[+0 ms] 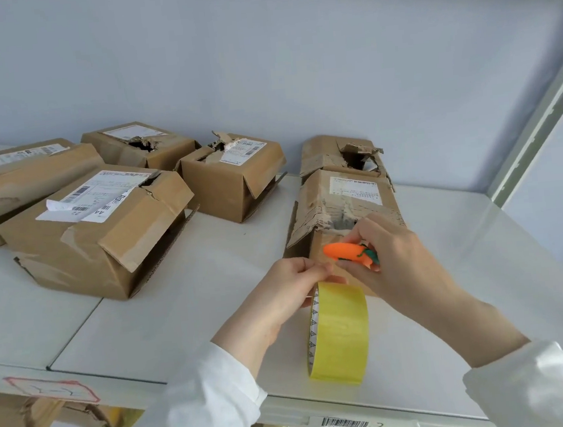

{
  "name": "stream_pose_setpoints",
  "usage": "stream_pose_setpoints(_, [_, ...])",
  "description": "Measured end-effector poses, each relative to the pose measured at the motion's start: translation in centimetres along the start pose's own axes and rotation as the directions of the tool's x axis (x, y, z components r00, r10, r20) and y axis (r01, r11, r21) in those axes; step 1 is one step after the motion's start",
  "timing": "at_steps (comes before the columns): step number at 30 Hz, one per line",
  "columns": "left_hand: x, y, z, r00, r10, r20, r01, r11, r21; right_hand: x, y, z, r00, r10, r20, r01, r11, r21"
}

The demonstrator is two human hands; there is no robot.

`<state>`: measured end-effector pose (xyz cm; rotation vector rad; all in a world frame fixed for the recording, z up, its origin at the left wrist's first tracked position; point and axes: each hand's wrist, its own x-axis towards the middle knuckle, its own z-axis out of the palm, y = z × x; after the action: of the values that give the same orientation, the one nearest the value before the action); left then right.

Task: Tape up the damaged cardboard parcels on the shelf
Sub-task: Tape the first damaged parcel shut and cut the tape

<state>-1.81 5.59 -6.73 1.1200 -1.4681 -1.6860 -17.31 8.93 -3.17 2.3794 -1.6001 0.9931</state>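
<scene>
Taping barely begun on the shelf [179,312].
Left hand [294,289] holds the yellow tape roll [341,335], right hand [394,257] grips a carrot-shaped cutter [345,252] just beside the nearest torn parcel [344,203]; I judge none of the 6 parcels [96,238] sealed yet.

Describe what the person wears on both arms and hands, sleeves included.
Both arms are in long, loose white fabric sleeves with plain cuffs. The left white sleeve and the right white sleeve each end short of the wrist, leaving part of the forearm bare. The cloth shows no markings or logos. The left hand and right hand are bare: no gloves, rings or watch show.
</scene>
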Motion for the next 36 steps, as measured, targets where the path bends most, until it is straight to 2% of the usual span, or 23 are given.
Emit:
stream_pose_setpoints(14, [0.8,-0.1,0.3,0.997,0.042,-0.069,-0.041,0.999,0.014,0.6,0.3,0.9,1.0,-0.016,-0.026,0.014,0.997,-0.074])
stream_pose_setpoints(25, [1.2,-0.4,0.4,0.998,0.024,-0.061,-0.024,1.0,-0.005,0.2,0.7,-1.5,0.98,0.189,0.065,-0.186,0.981,-0.048])
stream_pose_setpoints(30, [1.2,-0.2,0.4,0.999,0.015,-0.033,-0.016,1.0,-0.022,0.2,0.7,-2.1,0.968,0.234,0.087,-0.231,0.972,-0.036])
stream_pose_setpoints(36, [1.6,-0.5,0.3,0.998,0.006,-0.056,-0.007,1.0,-0.015,-0.1,1.3,-3.1,0.977,0.204,0.066,-0.206,0.978,0.038])
